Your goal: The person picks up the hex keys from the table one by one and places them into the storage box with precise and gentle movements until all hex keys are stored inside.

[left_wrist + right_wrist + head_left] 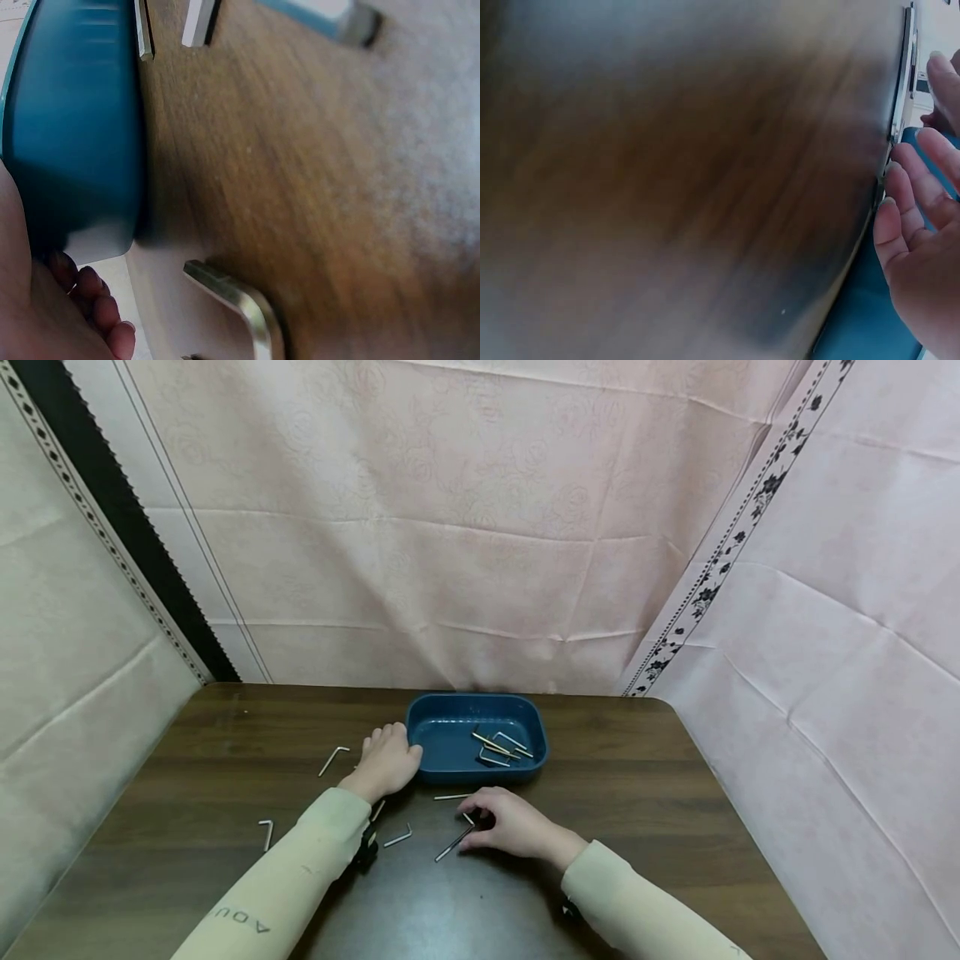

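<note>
My left hand (pixel 387 762) holds the left end of a blue tray (pixel 431 772), its thumb over the rim and its curled fingers (pixel 105 311) by the end wall. Right of centre, my right hand (pixel 510 823) reaches around a silver hex key (pixel 452 846) lying on the table, thumb and forefinger apart on either side of its bend. In the right wrist view the fingers (pixel 922 176) are spread beside the tabletop. Another hex key (pixel 450 797) lies just in front of the tray, partly behind my right hand.
Inside the tray are several hex keys (pixel 491 745), silver and brass-coloured. More lie on the wooden table (pixel 637 793): one hex key (pixel 399 837) in front of my left wrist, one hex key (pixel 332 760) left of that hand, another hex key (pixel 267 833) farther left. Cloth (pixel 450 568) hangs behind.
</note>
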### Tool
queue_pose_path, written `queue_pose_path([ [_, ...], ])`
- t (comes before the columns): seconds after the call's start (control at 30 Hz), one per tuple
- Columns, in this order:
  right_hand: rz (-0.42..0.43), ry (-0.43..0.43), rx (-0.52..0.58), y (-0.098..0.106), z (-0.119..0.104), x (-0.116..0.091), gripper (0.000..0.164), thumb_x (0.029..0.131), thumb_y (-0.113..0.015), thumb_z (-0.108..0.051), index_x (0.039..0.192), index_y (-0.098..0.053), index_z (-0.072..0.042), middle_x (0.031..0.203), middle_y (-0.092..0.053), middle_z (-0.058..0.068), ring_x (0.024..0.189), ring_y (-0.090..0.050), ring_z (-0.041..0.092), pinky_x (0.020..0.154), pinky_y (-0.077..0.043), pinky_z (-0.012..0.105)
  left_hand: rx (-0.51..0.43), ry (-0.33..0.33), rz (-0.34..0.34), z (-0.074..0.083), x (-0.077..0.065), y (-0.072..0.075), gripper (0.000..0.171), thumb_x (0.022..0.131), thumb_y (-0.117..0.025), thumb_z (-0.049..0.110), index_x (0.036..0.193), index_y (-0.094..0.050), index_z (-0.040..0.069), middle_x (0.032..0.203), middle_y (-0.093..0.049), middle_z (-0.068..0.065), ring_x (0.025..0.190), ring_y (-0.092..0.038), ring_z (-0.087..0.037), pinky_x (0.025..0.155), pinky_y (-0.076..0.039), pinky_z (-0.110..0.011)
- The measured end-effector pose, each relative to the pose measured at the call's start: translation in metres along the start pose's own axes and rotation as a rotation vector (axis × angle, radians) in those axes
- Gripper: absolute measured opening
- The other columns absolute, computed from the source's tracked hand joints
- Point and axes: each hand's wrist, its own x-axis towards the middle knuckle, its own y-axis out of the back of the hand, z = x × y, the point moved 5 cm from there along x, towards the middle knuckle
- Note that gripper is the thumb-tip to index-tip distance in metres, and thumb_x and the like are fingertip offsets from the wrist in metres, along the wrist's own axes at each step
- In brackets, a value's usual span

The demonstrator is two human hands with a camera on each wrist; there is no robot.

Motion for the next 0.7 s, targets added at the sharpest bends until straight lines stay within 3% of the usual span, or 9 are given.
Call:
queue_pose_path([
  [0.23,-0.011,0.022,-0.048,-0.0034,-0.0027,0.003,0.039,0.082,-0.076,-0.04,0.115,-0.068,-0.022,0.104,-0.061,-0.011,0.095,-0.052,0.01,0.082,-0.044,0.025,-0.006,0.001,0.005,-0.0014,0.0015,-0.0016,0.03,0.098,-0.042,0.029,0.111,-0.047,0.002,0.103,-0.046,-0.01,0.094,-0.037,-0.03,0.084,-0.027,-0.047],
  [0.47,-0.033,0.038,-0.073,-0.0094,-0.0056,0.0052,0.031,0.084,-0.075,-0.036,0.112,-0.068,-0.025,0.109,-0.056,-0.015,0.102,-0.048,0.004,0.089,-0.043,0.026,-0.005,0.011,0.009,-0.0026,0.002,-0.0022,0.042,0.098,-0.043,0.031,0.124,-0.046,-0.002,0.111,-0.048,-0.013,0.101,-0.038,-0.031,0.092,-0.027,-0.05],
  [0.7,-0.044,0.023,-0.09,-0.0091,-0.008,0.0053,0.025,0.085,-0.075,-0.03,0.109,-0.069,-0.023,0.105,-0.057,-0.014,0.098,-0.05,0.004,0.087,-0.043,0.025,-0.009,0.006,0.011,-0.0001,0.0003,-0.0009,0.041,0.098,-0.044,0.03,0.123,-0.046,-0.003,0.11,-0.048,-0.013,0.099,-0.038,-0.031,0.091,-0.027,-0.049],
])
